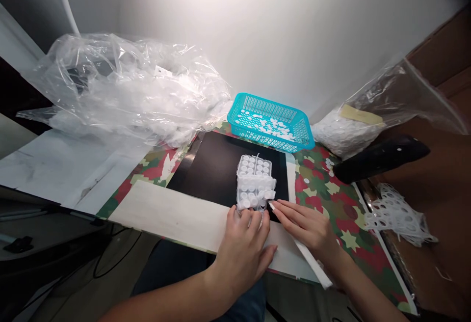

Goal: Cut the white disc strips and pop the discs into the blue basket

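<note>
A clear plastic tray [253,167] with rows of round white caps lies on the black mat. Across its middle runs a translucent band, and several white pieces sit loosely near its front end. My left hand [245,243] grips the near edge of the tray, fingertips curled over it and thumb to the right. At the tray's front right corner, my right hand [307,226] is closed with the fingers together on a long white strip [316,265]. One end of the strip shows at the fingertips; the other sticks out past the table's front edge. The palm hides its middle.
Behind the black mat [213,165] stands a turquoise basket [235,128] holding white discs. A large clear plastic bag [140,96] fills the back left. On the right are a filled clear bag [338,133], a black handle-like object [382,160] and white perforated netting [401,216].
</note>
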Tool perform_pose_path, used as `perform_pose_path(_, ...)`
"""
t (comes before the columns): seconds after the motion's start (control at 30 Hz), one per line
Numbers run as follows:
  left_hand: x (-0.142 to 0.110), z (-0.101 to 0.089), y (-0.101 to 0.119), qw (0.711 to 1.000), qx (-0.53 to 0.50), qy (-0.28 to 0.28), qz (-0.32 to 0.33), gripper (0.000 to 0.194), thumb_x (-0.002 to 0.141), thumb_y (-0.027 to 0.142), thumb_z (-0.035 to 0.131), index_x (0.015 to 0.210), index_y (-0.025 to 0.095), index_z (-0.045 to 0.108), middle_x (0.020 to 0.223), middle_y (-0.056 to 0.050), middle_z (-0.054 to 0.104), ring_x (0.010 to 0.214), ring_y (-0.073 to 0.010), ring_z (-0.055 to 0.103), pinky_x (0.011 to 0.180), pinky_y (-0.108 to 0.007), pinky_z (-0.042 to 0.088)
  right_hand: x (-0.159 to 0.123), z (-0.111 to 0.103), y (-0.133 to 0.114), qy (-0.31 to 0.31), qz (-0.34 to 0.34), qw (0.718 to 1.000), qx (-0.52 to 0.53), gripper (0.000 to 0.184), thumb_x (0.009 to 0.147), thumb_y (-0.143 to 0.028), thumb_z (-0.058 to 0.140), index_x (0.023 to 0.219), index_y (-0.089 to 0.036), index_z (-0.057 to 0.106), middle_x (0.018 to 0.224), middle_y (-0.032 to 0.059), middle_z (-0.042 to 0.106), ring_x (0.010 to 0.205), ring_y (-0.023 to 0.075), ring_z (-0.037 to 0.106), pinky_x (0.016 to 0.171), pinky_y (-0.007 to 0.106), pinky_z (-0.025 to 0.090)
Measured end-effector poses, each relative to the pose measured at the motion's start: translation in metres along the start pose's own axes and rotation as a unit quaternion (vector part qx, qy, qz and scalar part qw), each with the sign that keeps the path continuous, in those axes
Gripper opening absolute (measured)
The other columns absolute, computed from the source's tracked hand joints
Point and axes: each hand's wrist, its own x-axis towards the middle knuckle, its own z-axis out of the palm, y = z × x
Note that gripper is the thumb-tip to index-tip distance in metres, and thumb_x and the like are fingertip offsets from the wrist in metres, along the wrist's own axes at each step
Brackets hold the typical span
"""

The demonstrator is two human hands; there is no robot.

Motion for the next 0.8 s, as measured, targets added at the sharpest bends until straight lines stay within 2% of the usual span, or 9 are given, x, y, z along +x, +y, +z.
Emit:
perform_pose_path(0.2, -0.002, 0.0, -0.002, 1.0, 0.0, -0.009, 0.006, 0.052, 0.093, 0.045, 0.033, 0.135, 0.014, 0.041, 0.115, -0.01, 0.056, 0.103, -0.0266, 0.045, 0.097, -0.051, 0.027, 0.003, -0.003, -0.001, 0.032, 0.045, 0.994, 0.089, 0.027, 0.085, -0.005, 0.052, 0.107, -0.019, 0.062, 0.1, 0.0087, 0.072, 0.094, 0.0205, 0.068, 0.078, 0.031, 0.059)
perform_pose_path(0.37, -0.008, -0.003, -0.006, 1.0, -0.003, -0.017, 0.01, 0.048, 0.094, 0.043, 0.034, 0.136, 0.019, 0.039, 0.123, -0.01, 0.054, 0.113, -0.0274, 0.044, 0.102, -0.052, 0.024, -0.003, -0.017, -0.011, 0.01, 0.129, 0.976, 0.176, 0.025, 0.084, -0.006, 0.055, 0.102, -0.022, 0.061, 0.096, 0.0053, 0.071, 0.089, 0.0182, 0.068, 0.075, 0.028, 0.058)
perform_pose_path(0.6, -0.009, -0.005, -0.007, 1.0, 0.001, -0.026, 0.01, 0.047, 0.094, 0.041, 0.034, 0.135, 0.018, 0.04, 0.125, -0.012, 0.053, 0.116, -0.0296, 0.044, 0.103, -0.056, 0.022, -0.008, -0.022, -0.015, 0.043, 0.268, 0.946, 0.176, 0.015, 0.085, -0.015, 0.059, 0.095, -0.025, 0.063, 0.088, 0.0011, 0.071, 0.084, 0.0187, 0.069, 0.073, 0.027, 0.056)
perform_pose_path(0.67, -0.008, -0.005, -0.006, 1.0, 0.003, -0.023, 0.008, 0.047, 0.094, 0.042, 0.034, 0.135, 0.019, 0.04, 0.123, -0.011, 0.054, 0.115, -0.0293, 0.045, 0.103, -0.057, 0.024, -0.01, -0.02, -0.013, 0.039, 0.28, 0.941, 0.185, 0.015, 0.085, -0.017, 0.059, 0.096, -0.025, 0.064, 0.088, 0.0009, 0.071, 0.082, 0.0187, 0.069, 0.071, 0.027, 0.056)
perform_pose_path(0.8, -0.005, -0.004, -0.005, 1.0, 0.011, -0.017, 0.01, 0.048, 0.095, 0.043, 0.03, 0.137, 0.021, 0.039, 0.119, -0.009, 0.056, 0.11, -0.0281, 0.047, 0.1, -0.058, 0.027, -0.014, -0.018, -0.009, 0.016, 0.244, 0.945, 0.216, 0.017, 0.085, -0.014, 0.057, 0.097, -0.024, 0.064, 0.093, 0.002, 0.071, 0.086, 0.0196, 0.068, 0.075, 0.029, 0.056)
